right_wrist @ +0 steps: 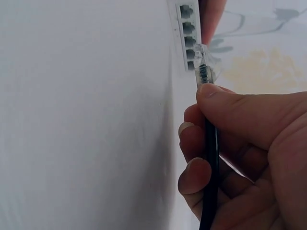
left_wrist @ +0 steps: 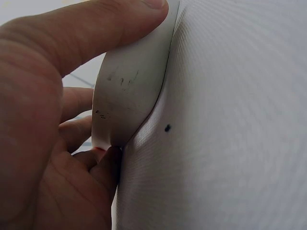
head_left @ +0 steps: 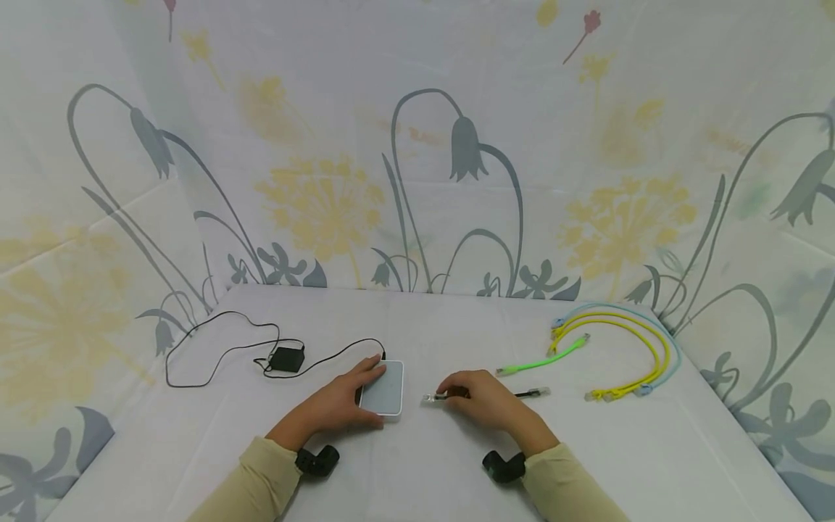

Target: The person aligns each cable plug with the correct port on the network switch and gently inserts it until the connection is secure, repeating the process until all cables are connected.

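Note:
A small white network switch [head_left: 382, 389] with a grey top lies flat on the table, a thin black power lead plugged into its far side. My left hand [head_left: 339, 401] grips it from the left, with the thumb on the near side and the fingers round the far side and top. In the right wrist view a row of several ports [right_wrist: 187, 40] shows on its right face. Just right of the switch, my right hand [head_left: 488, 401] pinches a short black Ethernet cable [right_wrist: 209, 158] behind its clear plug [right_wrist: 204, 67]. That plug points left at the ports, apart from them in the head view.
A black power adapter [head_left: 287, 359] with its looped cord lies left of the switch. Further right are a short green Ethernet cable [head_left: 544, 362] and curved yellow cables [head_left: 660, 355] with a light blue cable [head_left: 679, 360]. A flower-printed cloth [head_left: 443, 217] hangs behind the table.

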Available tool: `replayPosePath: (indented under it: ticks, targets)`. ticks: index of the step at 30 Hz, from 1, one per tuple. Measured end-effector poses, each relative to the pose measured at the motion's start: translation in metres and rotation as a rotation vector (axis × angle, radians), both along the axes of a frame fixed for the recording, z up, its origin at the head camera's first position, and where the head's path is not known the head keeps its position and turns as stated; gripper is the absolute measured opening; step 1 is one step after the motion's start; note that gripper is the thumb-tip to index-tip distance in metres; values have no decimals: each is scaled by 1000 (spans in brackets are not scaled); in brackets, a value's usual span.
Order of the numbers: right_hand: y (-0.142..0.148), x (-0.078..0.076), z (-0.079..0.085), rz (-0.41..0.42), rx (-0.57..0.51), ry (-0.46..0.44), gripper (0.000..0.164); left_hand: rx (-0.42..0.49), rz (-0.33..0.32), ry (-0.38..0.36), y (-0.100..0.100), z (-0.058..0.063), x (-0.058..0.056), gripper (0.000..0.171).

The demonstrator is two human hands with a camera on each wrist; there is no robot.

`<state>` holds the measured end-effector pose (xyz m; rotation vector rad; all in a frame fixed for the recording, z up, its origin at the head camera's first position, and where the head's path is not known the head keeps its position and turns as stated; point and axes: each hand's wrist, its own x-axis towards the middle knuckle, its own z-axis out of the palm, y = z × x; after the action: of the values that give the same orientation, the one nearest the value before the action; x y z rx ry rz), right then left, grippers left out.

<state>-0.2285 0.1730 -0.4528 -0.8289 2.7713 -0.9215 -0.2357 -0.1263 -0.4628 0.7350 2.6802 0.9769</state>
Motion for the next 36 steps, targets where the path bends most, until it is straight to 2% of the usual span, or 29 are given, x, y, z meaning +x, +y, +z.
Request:
replayPosePath:
  ticks: [12, 21, 36]
  targets:
    - [-10, 2, -3, -7, 4, 17, 15, -4, 13, -24, 1, 0, -1, 93]
    - [-16, 3, -3, -8, -8, 11, 15, -5, 7, -14, 1, -1, -2, 93]
    - [-27, 6, -3, 7, -6, 8, 15, -11, 28, -28, 1, 3, 0, 94]
